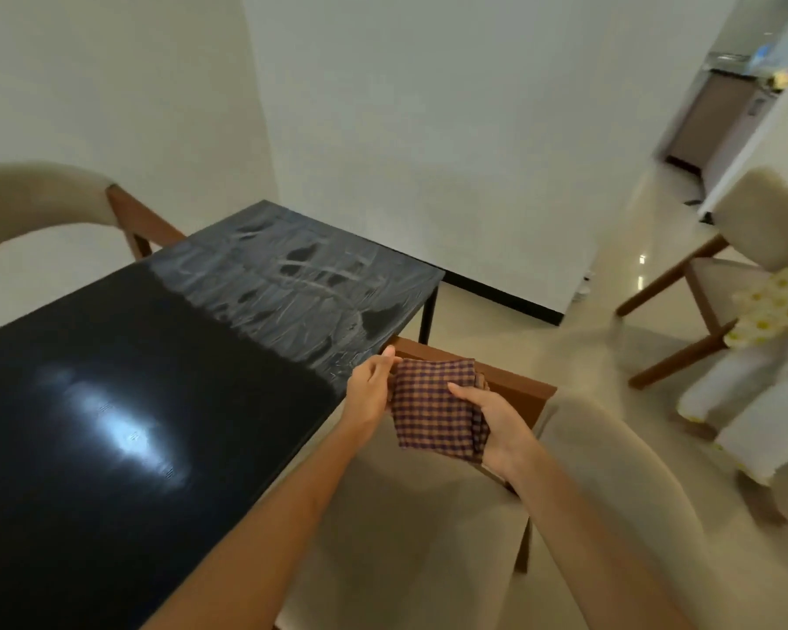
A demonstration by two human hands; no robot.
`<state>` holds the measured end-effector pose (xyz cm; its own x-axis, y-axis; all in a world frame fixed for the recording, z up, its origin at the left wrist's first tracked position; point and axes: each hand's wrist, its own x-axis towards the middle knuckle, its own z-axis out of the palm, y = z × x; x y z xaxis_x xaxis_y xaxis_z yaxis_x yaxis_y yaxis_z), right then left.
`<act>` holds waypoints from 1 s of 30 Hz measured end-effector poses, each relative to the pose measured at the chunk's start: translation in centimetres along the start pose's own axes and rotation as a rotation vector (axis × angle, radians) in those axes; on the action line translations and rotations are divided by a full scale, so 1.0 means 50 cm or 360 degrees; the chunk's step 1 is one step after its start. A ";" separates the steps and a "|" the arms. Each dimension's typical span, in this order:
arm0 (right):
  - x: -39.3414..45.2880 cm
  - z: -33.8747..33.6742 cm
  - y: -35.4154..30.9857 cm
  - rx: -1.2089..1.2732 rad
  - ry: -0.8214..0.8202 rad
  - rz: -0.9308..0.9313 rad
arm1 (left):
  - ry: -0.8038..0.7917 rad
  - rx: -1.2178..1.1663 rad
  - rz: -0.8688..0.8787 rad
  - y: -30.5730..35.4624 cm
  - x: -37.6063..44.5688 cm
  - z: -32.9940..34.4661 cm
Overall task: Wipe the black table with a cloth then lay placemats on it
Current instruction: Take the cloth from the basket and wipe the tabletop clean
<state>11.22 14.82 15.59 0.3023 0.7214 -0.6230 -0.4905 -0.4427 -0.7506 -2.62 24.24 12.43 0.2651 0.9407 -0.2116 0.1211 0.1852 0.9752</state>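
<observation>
I see a glossy black counter (124,356), rectangular, its far end dull with grey smeared streaks, set in a white-walled room with pale shiny floor tiles. Just right of its edge, my left grip (368,393) pinches 1 side of a folded checked cloth (433,406), soft woven fabric, and my right grip (497,425) curls around the other. Beneath both sits a beige padded chair (428,538) with a wooden frame.

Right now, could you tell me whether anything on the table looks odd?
Yes: the far end of the black table is covered in grey streaky smears, while the near part is glossy. Both hands hold the checked cloth off its edge.
</observation>
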 end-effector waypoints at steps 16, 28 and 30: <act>0.027 -0.116 -0.112 -0.0155 -0.0335 0.0168 | 0.0559 -0.0057 0.0002 0.018 -0.041 0.120; 0.175 -0.213 -0.269 -0.0204 -0.0461 0.0183 | 0.0823 -0.0050 0.0034 0.069 0.095 0.275; 0.226 -0.236 -0.313 -0.0281 -0.0476 0.0195 | 0.0904 -0.0093 0.0028 0.067 0.144 0.326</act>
<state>31.95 23.60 17.71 -0.0151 0.7695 -0.6384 -0.3518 -0.6018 -0.7170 15.30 27.01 13.12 -0.2911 0.9460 -0.1429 0.0643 0.1683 0.9836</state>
